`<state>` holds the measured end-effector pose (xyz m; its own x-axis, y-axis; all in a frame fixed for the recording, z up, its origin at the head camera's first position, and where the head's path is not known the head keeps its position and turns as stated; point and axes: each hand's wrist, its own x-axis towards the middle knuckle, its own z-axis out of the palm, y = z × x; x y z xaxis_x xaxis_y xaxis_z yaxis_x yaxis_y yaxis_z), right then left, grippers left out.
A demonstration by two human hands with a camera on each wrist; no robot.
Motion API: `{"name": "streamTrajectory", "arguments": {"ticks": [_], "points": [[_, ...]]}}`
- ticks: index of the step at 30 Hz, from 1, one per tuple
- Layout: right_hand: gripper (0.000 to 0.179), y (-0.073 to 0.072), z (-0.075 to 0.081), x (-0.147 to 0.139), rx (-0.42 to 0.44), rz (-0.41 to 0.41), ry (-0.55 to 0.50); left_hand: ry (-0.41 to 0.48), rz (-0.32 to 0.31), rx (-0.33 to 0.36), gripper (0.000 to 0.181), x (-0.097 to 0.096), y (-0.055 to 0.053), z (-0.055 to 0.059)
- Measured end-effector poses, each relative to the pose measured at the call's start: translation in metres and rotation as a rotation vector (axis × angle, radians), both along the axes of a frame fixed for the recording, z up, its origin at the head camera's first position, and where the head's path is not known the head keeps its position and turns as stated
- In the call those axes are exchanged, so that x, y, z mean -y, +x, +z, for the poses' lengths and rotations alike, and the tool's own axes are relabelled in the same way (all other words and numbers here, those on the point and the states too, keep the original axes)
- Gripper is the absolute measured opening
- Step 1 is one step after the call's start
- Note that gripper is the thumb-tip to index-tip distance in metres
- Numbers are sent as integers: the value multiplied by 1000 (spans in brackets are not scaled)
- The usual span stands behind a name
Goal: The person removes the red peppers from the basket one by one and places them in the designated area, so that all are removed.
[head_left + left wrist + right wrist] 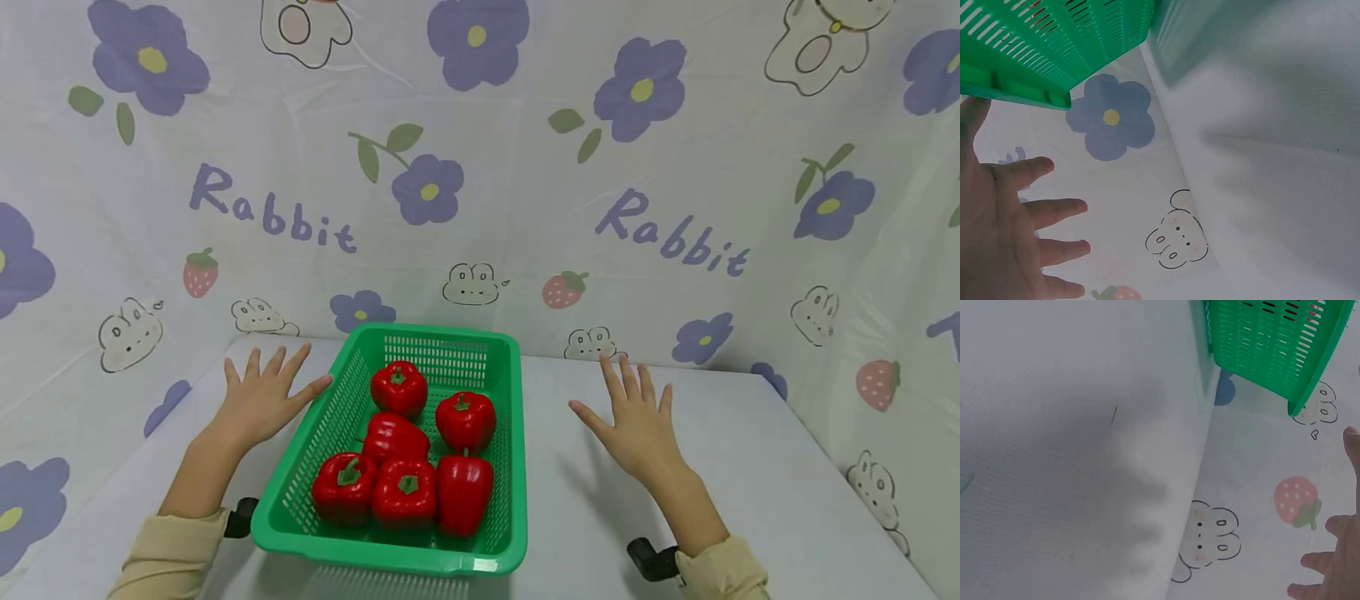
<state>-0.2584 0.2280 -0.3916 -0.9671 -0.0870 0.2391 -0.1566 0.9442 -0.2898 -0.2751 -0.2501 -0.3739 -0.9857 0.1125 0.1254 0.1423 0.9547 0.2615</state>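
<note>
A green plastic basket [517, 467] with slotted walls stands on the white table in the head view. Inside it lie several glossy red bell peppers [466, 421] with green stems, some upright and some on their sides. To the basket's left is my left hand [258, 402], fingers spread and straight, the thumb tip at or very near the rim; contact cannot be told. My right hand [641, 429] hovers over the table right of the basket, fingers spread, holding nothing. The left wrist view shows the left hand [1007, 219] below the basket's corner [1066, 69].
A white cloth-covered table [570, 517] lies beneath everything. Behind it hangs a pale curtain [510, 225] printed with purple flowers, strawberries, rabbits and lettering. Black wrist mounts [651, 560] stick out beside the sleeves. Small dark marks [1114, 415] lie on the cloth in the right wrist view.
</note>
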Motion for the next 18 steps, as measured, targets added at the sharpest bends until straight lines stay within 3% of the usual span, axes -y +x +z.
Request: {"name": "streamTrajectory", "arguments": {"ticks": [11, 18], "points": [[86, 3, -2, 0, -18, 39, -181, 37, -22, -23, 83, -1, -1, -5], [92, 4, -2, 2, 40, 85, -368, 139, -78, 13, 78, -2, -1, -7]]}}
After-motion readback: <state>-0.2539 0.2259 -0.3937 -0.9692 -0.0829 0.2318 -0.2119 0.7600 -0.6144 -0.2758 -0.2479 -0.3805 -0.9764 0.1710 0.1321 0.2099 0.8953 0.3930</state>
